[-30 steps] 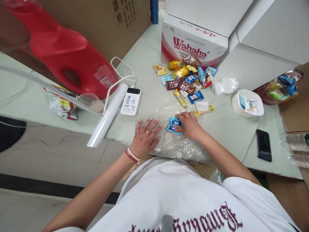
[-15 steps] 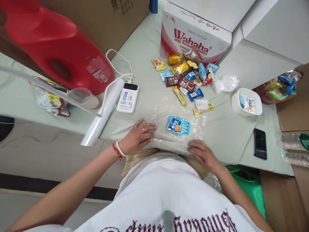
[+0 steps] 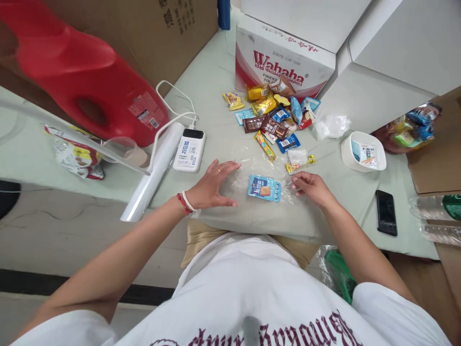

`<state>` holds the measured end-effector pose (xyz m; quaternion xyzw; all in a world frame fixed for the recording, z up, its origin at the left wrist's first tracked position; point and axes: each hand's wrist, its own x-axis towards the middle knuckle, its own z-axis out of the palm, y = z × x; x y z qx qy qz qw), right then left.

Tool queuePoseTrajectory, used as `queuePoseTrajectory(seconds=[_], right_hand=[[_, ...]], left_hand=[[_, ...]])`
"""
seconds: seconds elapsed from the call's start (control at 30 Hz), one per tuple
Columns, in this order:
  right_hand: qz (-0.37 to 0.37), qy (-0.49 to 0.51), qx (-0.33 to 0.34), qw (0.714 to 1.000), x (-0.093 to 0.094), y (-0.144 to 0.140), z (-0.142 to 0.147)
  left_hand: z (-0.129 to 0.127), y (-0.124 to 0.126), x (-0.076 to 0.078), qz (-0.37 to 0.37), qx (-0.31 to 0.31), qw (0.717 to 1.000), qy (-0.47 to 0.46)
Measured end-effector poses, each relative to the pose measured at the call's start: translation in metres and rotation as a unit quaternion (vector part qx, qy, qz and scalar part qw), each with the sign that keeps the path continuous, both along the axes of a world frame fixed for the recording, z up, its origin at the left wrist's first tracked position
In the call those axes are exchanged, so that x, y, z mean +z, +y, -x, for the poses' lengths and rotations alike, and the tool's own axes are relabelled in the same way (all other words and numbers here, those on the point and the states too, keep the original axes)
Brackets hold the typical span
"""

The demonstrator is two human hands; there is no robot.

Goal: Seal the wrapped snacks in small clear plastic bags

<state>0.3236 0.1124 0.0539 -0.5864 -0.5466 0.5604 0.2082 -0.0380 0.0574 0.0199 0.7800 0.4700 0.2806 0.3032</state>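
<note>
A blue snack packet [image 3: 264, 188] lies flat on the table in front of me, with clear plastic film [image 3: 248, 164] under and around it. The film's near part now seems to be folded over the packet. To the left of the packet, my left hand [image 3: 215, 186] is open, thumb and fingers spread by the film's left side. My right hand [image 3: 310, 186] is closed in a pinch at the film's right edge, close to the packet. Just beyond that hand lies a small yellow-wrapped snack [image 3: 299, 164].
Behind the film is a pile of wrapped snacks [image 3: 275, 117] against a Wahaba carton [image 3: 284, 62]. At left are a power bank [image 3: 189, 150], a roll of film [image 3: 153, 173] and a red jug [image 3: 93, 81]. A white bowl [image 3: 363, 153] and a phone [image 3: 386, 213] lie right.
Both hands have moved away from the table's near edge to the packet's sides. The film's near edge has come up over the packet. My right fingers have closed into a pinch.
</note>
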Motion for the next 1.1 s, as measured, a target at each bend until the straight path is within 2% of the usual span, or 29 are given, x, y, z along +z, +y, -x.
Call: queuePoseTrajectory(seconds=[0.13, 0.2, 0.27, 0.33, 0.43, 0.5, 0.57, 0.63, 0.7, 0.8, 0.93, 1.0, 1.1], right_hand=[[0.022, -0.015, -0.015, 1.0, -0.007, 0.003, -0.001], [0.002, -0.048, -0.006, 0.999, -0.013, 0.003, -0.007], [-0.051, -0.117, 0.013, 0.992, -0.016, 0.005, -0.014], [-0.16, -0.214, 0.032, 0.963, -0.014, 0.008, -0.019], [-0.34, -0.322, 0.047, 0.882, -0.004, 0.018, -0.014], [-0.392, -0.336, 0.086, 0.852, 0.001, 0.028, 0.0], [-0.4, -0.328, 0.16, 0.841, 0.001, 0.039, 0.023], [-0.397, -0.328, 0.238, 0.824, -0.003, 0.05, 0.049], [-0.39, -0.356, 0.279, 0.802, -0.009, 0.06, 0.072], [-0.367, -0.424, 0.279, 0.78, -0.014, 0.07, 0.093], [-0.374, -0.443, 0.299, 0.758, -0.012, 0.075, 0.103], [-0.363, -0.446, 0.3, 0.761, -0.011, 0.078, 0.105], [-0.327, -0.453, 0.282, 0.78, -0.008, 0.084, 0.106]], left_hand=[[-0.004, 0.001, -0.017, 0.014, 0.112, 0.993, 0.03], [-0.007, 0.011, -0.025, 0.023, 0.192, 0.981, 0.022], [-0.009, 0.021, -0.03, 0.017, 0.271, 0.962, 0.035], [-0.011, 0.026, -0.03, -0.01, 0.333, 0.942, 0.051], [-0.02, 0.016, -0.019, -0.094, 0.386, 0.917, 0.044], [-0.033, 0.003, -0.009, -0.154, 0.353, 0.922, 0.038], [-0.051, -0.008, 0.0, -0.171, 0.24, 0.954, 0.057], [-0.071, -0.013, 0.005, -0.133, 0.118, 0.978, 0.109], [-0.087, -0.013, 0.004, -0.076, 0.059, 0.98, 0.173], [-0.099, -0.009, -0.004, -0.026, 0.056, 0.971, 0.232], [-0.1, -0.012, -0.015, -0.028, 0.065, 0.964, 0.257], [-0.101, -0.016, -0.018, -0.032, 0.068, 0.96, 0.268], [-0.103, -0.019, -0.021, -0.034, 0.079, 0.957, 0.277]])
